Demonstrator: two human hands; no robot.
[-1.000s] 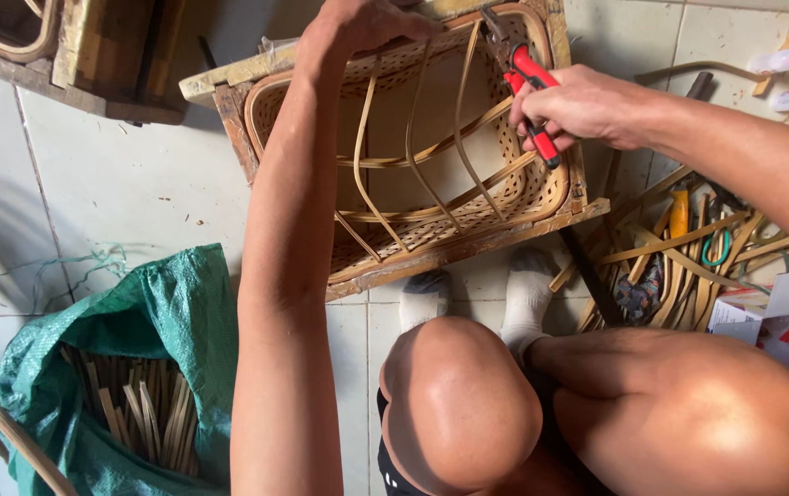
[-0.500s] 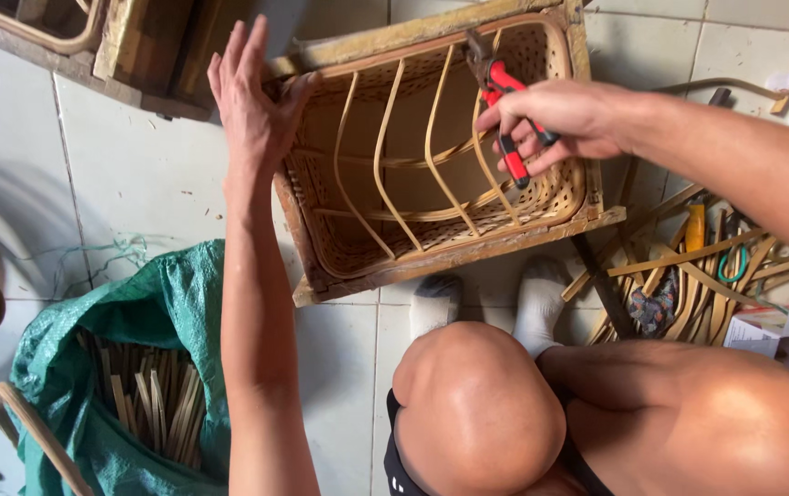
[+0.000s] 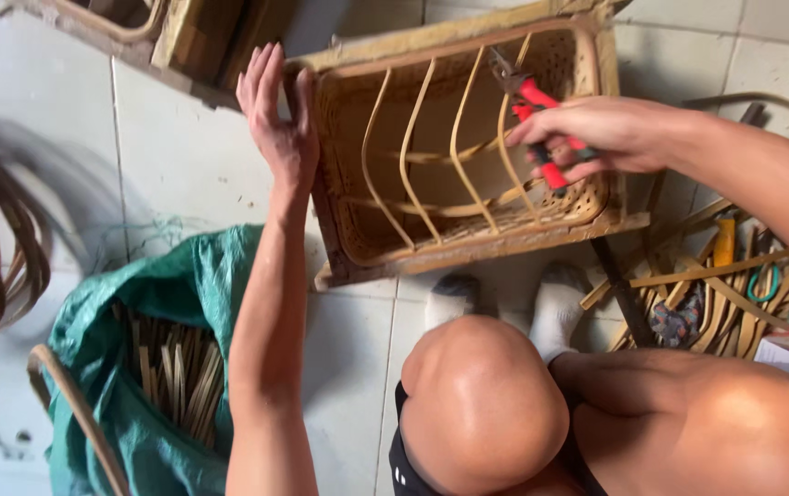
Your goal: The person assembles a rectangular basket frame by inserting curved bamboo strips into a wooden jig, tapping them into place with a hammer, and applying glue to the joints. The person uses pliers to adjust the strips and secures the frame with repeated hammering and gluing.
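A half-woven rattan basket [image 3: 468, 239] on a wooden frame lies on the tiled floor, its opening toward me and bare curved ribs across it. My left hand [image 3: 277, 119] rests flat against the basket's left rim, fingers stretched up. My right hand [image 3: 596, 136] grips red-handled pliers [image 3: 530, 103] over the basket's upper right, jaws pointing up-left at a rib. My bare knee [image 3: 481, 413] and white-socked feet [image 3: 504, 308] sit just below the basket.
A green woven sack [image 3: 137, 367] of cane strips lies at lower left. Coiled rattan [image 3: 0, 248] sits at the left edge. Cut strips and tools [image 3: 725, 285] are heaped at right. Wooden frames [image 3: 201, 32] stand at the top.
My left hand came out from inside the basket to its left rim. The basket turned and shifted, its ribs now upright. My right hand with the pliers stayed at the upper right.
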